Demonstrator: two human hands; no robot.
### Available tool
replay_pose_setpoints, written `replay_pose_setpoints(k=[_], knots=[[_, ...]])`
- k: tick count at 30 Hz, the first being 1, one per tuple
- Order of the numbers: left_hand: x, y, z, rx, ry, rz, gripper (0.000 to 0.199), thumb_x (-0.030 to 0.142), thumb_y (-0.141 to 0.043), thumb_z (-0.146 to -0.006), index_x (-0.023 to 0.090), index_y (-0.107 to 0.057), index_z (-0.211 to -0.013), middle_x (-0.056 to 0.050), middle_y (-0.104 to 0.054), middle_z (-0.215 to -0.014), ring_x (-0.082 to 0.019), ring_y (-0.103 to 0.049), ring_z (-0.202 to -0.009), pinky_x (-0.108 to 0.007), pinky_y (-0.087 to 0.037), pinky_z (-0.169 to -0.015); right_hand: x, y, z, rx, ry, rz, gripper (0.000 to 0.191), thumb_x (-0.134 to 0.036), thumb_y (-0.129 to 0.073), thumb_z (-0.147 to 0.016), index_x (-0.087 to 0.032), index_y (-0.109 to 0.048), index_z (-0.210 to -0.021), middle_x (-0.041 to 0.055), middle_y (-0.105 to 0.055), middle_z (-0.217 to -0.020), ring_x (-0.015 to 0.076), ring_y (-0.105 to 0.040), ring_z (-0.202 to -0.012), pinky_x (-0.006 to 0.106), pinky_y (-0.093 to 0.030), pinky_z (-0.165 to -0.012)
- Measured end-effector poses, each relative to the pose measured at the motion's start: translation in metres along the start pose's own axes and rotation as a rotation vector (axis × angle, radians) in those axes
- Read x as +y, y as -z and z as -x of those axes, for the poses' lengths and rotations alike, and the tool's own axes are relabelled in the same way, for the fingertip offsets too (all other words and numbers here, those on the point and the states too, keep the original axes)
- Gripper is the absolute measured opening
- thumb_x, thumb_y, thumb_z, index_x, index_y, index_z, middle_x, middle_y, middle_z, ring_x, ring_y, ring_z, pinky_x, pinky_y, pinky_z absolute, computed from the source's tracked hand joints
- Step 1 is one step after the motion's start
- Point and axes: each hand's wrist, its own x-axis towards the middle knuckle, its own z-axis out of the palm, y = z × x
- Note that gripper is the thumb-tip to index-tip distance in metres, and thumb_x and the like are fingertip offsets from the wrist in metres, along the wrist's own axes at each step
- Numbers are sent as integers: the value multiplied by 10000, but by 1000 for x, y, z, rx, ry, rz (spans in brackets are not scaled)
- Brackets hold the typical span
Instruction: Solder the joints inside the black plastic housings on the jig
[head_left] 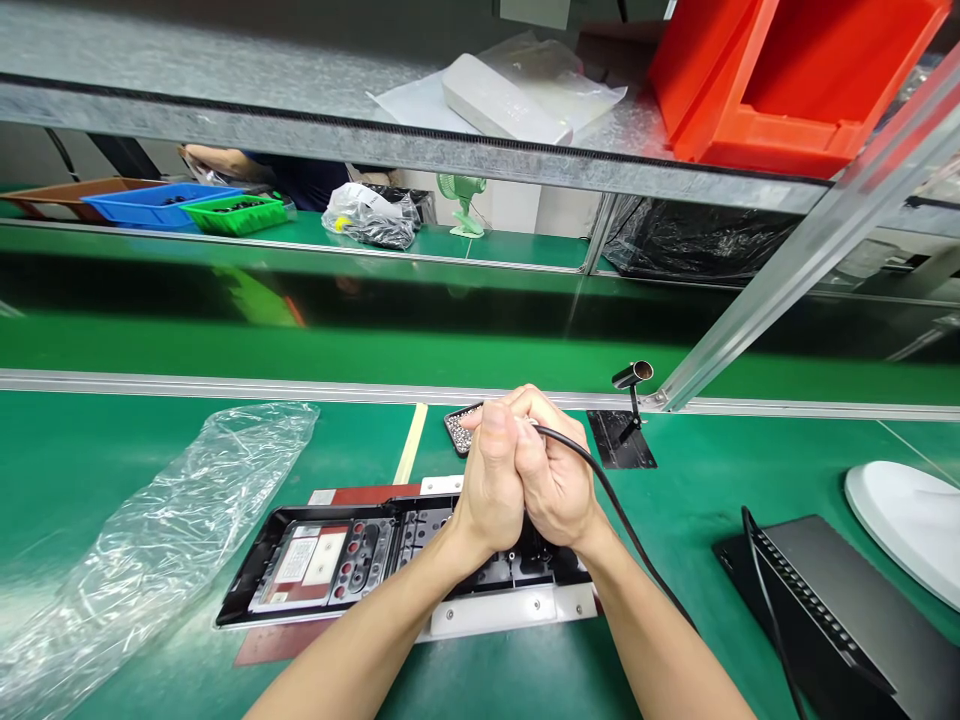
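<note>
My left hand point(491, 490) and my right hand point(559, 485) are closed and pressed together above a black plastic housing point(255, 530). A black cable point(615, 500) comes out at the thumb and fingers of my right hand and curves down to the right. Whatever lies between my palms is hidden, including the cable's end. The open housing lies in a fixture with a reddish-brown base point(274, 645) and white blocks point(495, 612). My forearms and hands cover part of its right half. Just behind my left hand sits a small black tray of screws point(457, 432).
Clear plastic film point(180, 510) lies at left. A metal tube holder point(634, 375) stands behind my hands. At right are a black panel-like part point(832, 600) and a white rounded part point(911, 520). A shelf point(225, 110) with a red bin point(750, 130) hangs overhead; a co-worker's arm point(217, 160) shows beyond.
</note>
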Motion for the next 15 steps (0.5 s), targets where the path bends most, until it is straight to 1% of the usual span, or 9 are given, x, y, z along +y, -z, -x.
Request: replay_pose_setpoints(k=[4, 7, 11, 15], knots=[[1, -3, -1, 22, -13, 1, 580, 606, -119, -1020, 235, -350, -640, -37, -468, -676, -209, -554, -765, -364, -491, -791, 0, 0, 0, -2, 5, 16, 326, -376, -394, -1013, -213, -599, -819, 37, -630, -814, 176, -563, -777, 391, -520, -776], [0, -4, -2, 34, -12, 3, 582, 619, -120, -1015, 236, -344, -639, -50, -500, -697, -214, -565, -779, -365, -494, -784, -1, 0, -1, 4, 0, 16, 332, -385, -391, -1012, -211, -594, -815, 37, -632, -811, 176, -562, -774, 388, -522, -772], [-2, -2, 0, 10, -10, 23, 580, 588, -135, -1031, 224, -389, -656, -61, -582, -785, -201, -577, -811, -356, -492, -812, 0, 0, 0, 3, 4, 6, 326, -381, -396, -1011, -211, -584, -806, 38, -629, -810, 173, -554, -772, 385, -506, -775], [-8, 0, 4, 24, -13, 16, 562, 549, -170, -1045, 214, -470, -707, -69, -589, -834, -205, -571, -840, -356, -480, -806, 0, 0, 0, 1, 12, 5, 312, -362, -400, -1009, -208, -582, -807, 40, -633, -823, 172, -551, -769, 382, -500, -764]])
